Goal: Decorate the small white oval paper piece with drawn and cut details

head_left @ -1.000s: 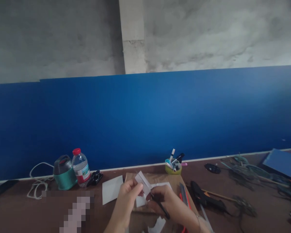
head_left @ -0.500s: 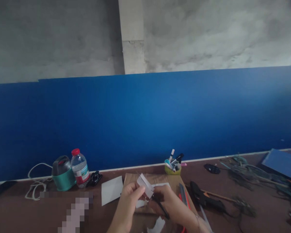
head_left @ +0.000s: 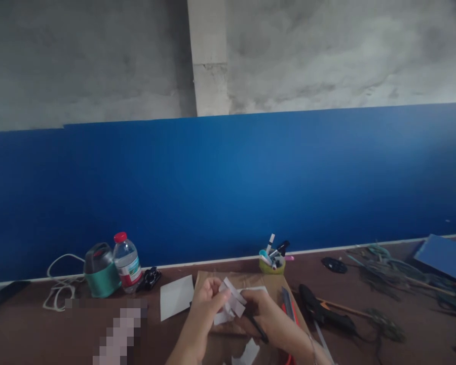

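Observation:
Between thumb and fingers, my left hand (head_left: 207,306) pinches a small white paper piece (head_left: 233,298), which shows a split into two strips. Close by on the right, my right hand (head_left: 265,313) is closed around black-handled scissors (head_left: 259,329); their blades are hidden by the paper and fingers. Both hands are above brown cardboard (head_left: 228,342). A torn white scrap (head_left: 247,353) lies on it nearer to me, and more white paper shows beneath and behind the hands.
Left are a white sheet (head_left: 177,297), a red-capped bottle (head_left: 127,263) and a green container (head_left: 102,278). A pen cup (head_left: 272,264) stands behind the cardboard. Right are a red utility knife (head_left: 289,304), a black glue gun (head_left: 325,312) and tangled wires (head_left: 395,271).
The paper in my left hand now has a strip parted and angled down to the right. My right hand and the scissors have shifted slightly right.

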### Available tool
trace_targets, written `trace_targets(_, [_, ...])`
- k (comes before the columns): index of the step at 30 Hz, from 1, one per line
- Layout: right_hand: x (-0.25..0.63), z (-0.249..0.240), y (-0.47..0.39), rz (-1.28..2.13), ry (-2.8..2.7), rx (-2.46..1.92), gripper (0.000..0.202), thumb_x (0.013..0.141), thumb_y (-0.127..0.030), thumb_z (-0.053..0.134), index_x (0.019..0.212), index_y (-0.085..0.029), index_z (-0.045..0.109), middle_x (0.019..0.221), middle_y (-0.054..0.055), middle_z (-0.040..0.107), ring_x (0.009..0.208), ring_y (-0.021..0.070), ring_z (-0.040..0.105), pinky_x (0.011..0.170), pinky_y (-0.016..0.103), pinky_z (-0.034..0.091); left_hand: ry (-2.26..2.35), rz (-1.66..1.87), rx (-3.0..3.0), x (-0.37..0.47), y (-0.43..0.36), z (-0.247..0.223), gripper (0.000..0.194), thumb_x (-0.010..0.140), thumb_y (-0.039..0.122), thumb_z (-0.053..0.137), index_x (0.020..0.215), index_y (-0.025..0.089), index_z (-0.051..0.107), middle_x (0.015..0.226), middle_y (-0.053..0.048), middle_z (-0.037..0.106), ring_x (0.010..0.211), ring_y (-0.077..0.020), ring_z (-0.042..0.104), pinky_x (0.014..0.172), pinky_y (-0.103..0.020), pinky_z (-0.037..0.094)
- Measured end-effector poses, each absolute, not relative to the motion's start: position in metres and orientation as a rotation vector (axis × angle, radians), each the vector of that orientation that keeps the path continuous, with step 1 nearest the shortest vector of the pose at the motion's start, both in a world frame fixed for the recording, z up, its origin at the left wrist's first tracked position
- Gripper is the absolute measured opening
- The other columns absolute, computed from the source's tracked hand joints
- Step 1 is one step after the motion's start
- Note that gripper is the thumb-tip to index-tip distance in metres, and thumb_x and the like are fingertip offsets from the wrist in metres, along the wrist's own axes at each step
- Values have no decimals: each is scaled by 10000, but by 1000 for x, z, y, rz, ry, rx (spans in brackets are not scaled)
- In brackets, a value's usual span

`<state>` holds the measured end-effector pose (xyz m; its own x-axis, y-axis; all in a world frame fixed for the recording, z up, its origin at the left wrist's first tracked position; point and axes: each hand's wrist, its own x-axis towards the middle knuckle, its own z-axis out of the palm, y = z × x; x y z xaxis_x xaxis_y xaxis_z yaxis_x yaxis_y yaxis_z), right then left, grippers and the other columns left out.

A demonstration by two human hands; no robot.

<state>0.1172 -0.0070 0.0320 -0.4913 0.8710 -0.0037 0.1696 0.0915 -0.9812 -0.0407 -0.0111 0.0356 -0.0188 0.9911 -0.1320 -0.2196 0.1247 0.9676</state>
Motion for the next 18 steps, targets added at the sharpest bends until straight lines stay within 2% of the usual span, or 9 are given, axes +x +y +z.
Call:
trace_targets(2, [116,33,-9,1445,-1781,-1047,87,630,-169,589,714,-143,594,457,-76,494,350,38,381,336,130,293,1146,1221,896,-42,-10,35,408,566,467,724,807,183,557,676,22,605,622,-115,537,569,-214,354])
trace_targets(4, [116,31,-10,1439,-1830,-1067,44,624,-154,564,660,-146,589,447,-68,503,355,43,385,341,133,283,1150,1183,902,-46,-8,34,368,577,460,711,753,169,571,642,12,599,616,-122,538,573,-223,362])
trace_targets(7, [119,26,-10,1431,-1900,-1125,88,603,-130,530,644,-153,604,458,-53,538,365,57,411,344,140,283,1171,1105,957,-56,-6,32,285,548,373,727,634,156,564,585,6,595,568,-123,528,548,-227,355])
trace_targets(12, [122,23,-9,1362,-2016,-1182,135,563,-93,519,606,-164,626,444,-56,514,364,58,395,343,145,254,1236,997,982,-65,-3,31,206,543,301,706,581,158,563,499,23,560,491,-119,503,505,-229,336])
trace_targets(15, [122,29,-12,1333,-2132,-1234,120,573,-130,591,655,-178,663,448,-62,491,378,63,381,348,156,241,1287,1061,953,-66,-2,32,205,544,304,712,587,154,578,516,14,578,531,-127,528,530,-227,350])
trace_targets(18, [125,36,-15,1264,-2241,-1272,156,520,-150,681,672,-187,679,479,-64,486,425,67,370,366,165,220,1313,1166,961,-69,-2,32,228,571,333,718,619,133,618,556,-12,615,554,-119,526,561,-222,351])
